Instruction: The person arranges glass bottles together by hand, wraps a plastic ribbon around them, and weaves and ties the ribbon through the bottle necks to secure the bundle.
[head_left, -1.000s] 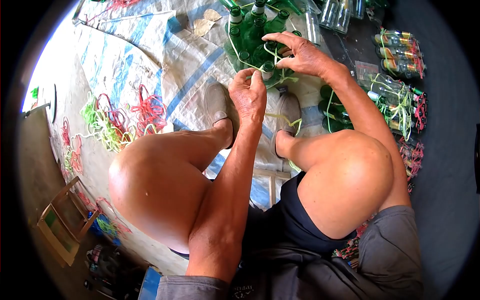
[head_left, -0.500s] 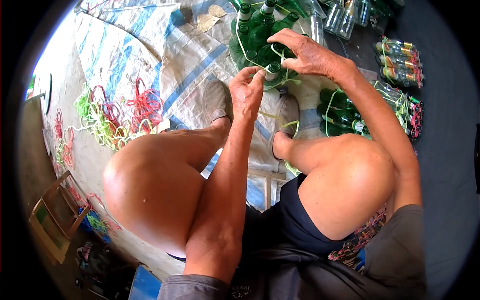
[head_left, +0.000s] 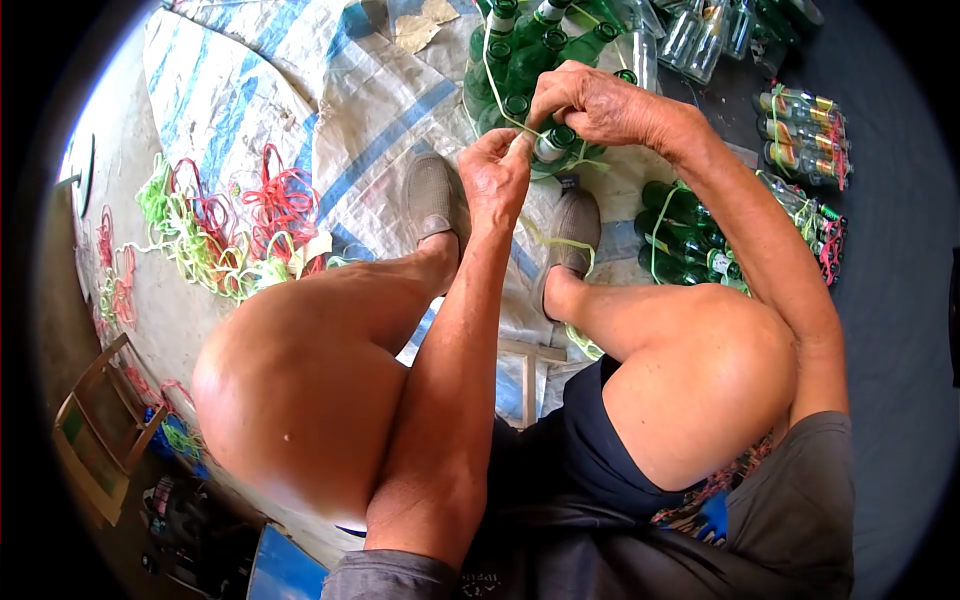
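Several upright green bottles (head_left: 528, 62) stand in a bundle at the top centre, with a pale yellow-green cord (head_left: 490, 70) around their necks. At the bundle's near edge, my left hand (head_left: 496, 180) pinches the cord between thumb and forefinger. Right beside it is my right hand (head_left: 585, 103), its fingers curled and closed on the cord over the bottle tops. The fingertips of both hands almost touch. A loose length of cord hangs below them, across the right shoe (head_left: 574, 230).
Tangled red cord (head_left: 282, 210) and green cord (head_left: 200, 250) lie at left on a striped sheet (head_left: 375, 150). Bundled green bottles (head_left: 685, 235), small labelled bottles (head_left: 803, 135) and clear bottles (head_left: 705, 40) are at right. A wooden frame (head_left: 100, 430) stands lower left.
My right hand has moved left to meet my left hand, and its fingers have closed in. The view has shifted slightly.
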